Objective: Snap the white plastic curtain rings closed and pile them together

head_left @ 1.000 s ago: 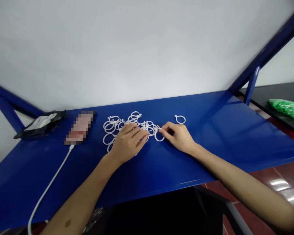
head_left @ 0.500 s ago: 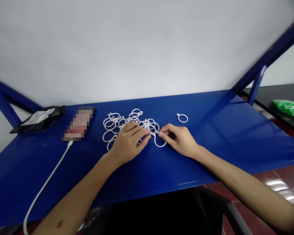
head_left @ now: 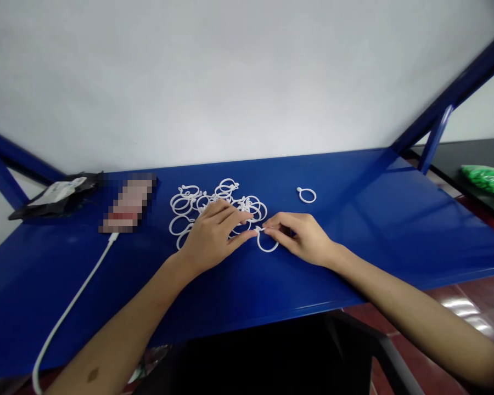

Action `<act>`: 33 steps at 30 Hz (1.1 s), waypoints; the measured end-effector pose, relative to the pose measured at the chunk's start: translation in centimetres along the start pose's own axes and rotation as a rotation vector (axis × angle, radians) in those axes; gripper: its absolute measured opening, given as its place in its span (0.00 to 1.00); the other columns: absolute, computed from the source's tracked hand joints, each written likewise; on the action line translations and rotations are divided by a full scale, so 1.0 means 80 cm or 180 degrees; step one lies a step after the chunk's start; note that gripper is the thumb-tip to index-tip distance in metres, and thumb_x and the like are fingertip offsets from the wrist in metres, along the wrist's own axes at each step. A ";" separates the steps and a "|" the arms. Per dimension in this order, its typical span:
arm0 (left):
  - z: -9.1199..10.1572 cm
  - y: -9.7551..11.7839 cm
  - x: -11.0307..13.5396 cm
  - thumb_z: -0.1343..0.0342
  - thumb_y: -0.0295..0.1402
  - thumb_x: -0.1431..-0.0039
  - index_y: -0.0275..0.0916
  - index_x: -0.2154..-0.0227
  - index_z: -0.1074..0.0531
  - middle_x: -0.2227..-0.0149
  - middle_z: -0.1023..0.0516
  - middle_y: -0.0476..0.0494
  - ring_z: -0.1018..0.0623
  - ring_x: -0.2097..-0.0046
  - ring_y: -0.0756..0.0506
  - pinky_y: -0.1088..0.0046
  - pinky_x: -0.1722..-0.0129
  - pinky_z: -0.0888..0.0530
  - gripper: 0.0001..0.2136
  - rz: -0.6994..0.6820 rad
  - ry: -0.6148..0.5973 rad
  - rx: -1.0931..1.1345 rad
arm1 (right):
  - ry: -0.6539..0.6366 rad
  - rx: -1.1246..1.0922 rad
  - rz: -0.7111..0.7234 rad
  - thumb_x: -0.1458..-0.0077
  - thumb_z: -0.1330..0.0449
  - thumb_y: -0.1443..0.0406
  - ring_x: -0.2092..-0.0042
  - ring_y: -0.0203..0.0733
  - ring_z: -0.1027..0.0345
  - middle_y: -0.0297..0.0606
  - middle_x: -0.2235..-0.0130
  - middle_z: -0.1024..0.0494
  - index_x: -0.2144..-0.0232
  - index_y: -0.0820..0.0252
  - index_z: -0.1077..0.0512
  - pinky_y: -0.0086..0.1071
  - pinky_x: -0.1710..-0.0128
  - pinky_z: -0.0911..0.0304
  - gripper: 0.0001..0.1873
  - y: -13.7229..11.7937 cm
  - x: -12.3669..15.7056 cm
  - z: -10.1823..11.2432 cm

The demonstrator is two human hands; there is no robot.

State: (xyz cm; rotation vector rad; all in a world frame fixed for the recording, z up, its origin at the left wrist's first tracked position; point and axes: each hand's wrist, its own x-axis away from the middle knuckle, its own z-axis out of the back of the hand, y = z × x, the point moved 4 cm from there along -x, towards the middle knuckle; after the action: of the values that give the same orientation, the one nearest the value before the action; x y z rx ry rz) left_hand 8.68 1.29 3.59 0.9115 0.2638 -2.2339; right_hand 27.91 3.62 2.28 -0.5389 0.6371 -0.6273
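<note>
A pile of several white plastic rings (head_left: 197, 206) lies on the blue shelf (head_left: 354, 241). My left hand (head_left: 214, 236) rests flat on the pile's near side, fingers stretched out toward the right. My right hand (head_left: 300, 236) pinches one white ring (head_left: 267, 244) at its small knob, just right of the pile and close to my left fingertips. A single white ring (head_left: 307, 195) lies apart, farther back on the right.
A phone (head_left: 127, 208) with a white cable (head_left: 69, 307) lies left of the pile. A black packet (head_left: 53, 195) sits at the far left. A green bag (head_left: 488, 181) lies on a black surface at the right. Blue frame struts rise on both sides.
My right hand has drawn one ring out of the pile toward me, by a little. My left hand has stayed on the pile.
</note>
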 end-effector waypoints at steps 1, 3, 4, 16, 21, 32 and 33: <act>0.000 0.000 0.000 0.40 0.37 0.37 0.38 0.58 0.28 0.66 0.20 0.47 0.27 0.62 0.45 0.68 0.58 0.27 0.10 -0.0009 0.0000 -0.0013 | -0.0047 -0.0025 0.0047 0.34 0.44 0.61 0.69 0.33 0.29 0.34 0.68 0.22 0.62 0.59 0.27 0.27 0.69 0.36 0.08 0.000 0.000 0.000; 0.000 -0.001 0.001 0.39 0.39 0.38 0.38 0.58 0.28 0.66 0.20 0.47 0.27 0.61 0.45 0.67 0.57 0.28 0.11 -0.0011 0.0009 -0.0036 | -0.0108 -0.0077 0.0129 0.33 0.45 0.62 0.65 0.35 0.27 0.36 0.64 0.21 0.61 0.59 0.27 0.28 0.66 0.33 0.08 0.000 0.000 0.000; 0.000 -0.001 0.001 0.39 0.40 0.39 0.38 0.58 0.27 0.67 0.20 0.47 0.27 0.61 0.45 0.67 0.57 0.28 0.12 -0.0003 0.0020 -0.0052 | -0.0117 -0.0102 0.0164 0.33 0.45 0.62 0.64 0.35 0.26 0.37 0.63 0.20 0.61 0.59 0.27 0.29 0.64 0.32 0.09 0.000 0.000 0.000; 0.002 -0.002 0.003 0.34 0.44 0.45 0.41 0.71 0.27 0.72 0.21 0.51 0.27 0.63 0.44 0.64 0.59 0.34 0.12 0.0142 0.0170 -0.0345 | -0.0129 -0.0007 0.0545 0.32 0.48 0.65 0.62 0.38 0.26 0.41 0.62 0.21 0.57 0.61 0.27 0.31 0.62 0.30 0.10 -0.002 0.007 -0.001; 0.001 -0.005 -0.004 0.36 0.40 0.42 0.42 0.73 0.27 0.73 0.21 0.53 0.27 0.64 0.44 0.63 0.59 0.34 0.10 0.0049 0.0215 -0.0434 | -0.0580 0.0213 0.1064 0.32 0.51 0.69 0.62 0.38 0.28 0.40 0.62 0.22 0.60 0.61 0.26 0.31 0.62 0.31 0.12 -0.024 0.010 -0.030; 0.000 -0.026 0.005 0.42 0.32 0.36 0.40 0.67 0.26 0.69 0.21 0.49 0.28 0.61 0.44 0.63 0.56 0.30 0.04 0.0402 -0.0046 -0.0234 | 0.1261 0.0302 -0.0637 0.34 0.45 0.60 0.71 0.36 0.27 0.35 0.68 0.21 0.54 0.58 0.31 0.31 0.69 0.33 0.09 0.038 -0.003 0.054; -0.002 -0.025 0.005 0.43 0.31 0.36 0.40 0.67 0.26 0.69 0.21 0.49 0.28 0.61 0.44 0.63 0.56 0.30 0.04 0.0412 -0.0096 -0.0186 | 0.1404 0.0390 -0.0827 0.34 0.44 0.60 0.72 0.37 0.28 0.35 0.70 0.21 0.55 0.58 0.31 0.31 0.70 0.34 0.09 0.046 -0.003 0.066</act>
State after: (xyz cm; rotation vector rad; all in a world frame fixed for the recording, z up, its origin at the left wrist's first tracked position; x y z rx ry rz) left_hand 7.19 2.64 3.05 0.8395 0.2477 -2.1084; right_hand 32.71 7.72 3.65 -0.3713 0.9440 -1.0394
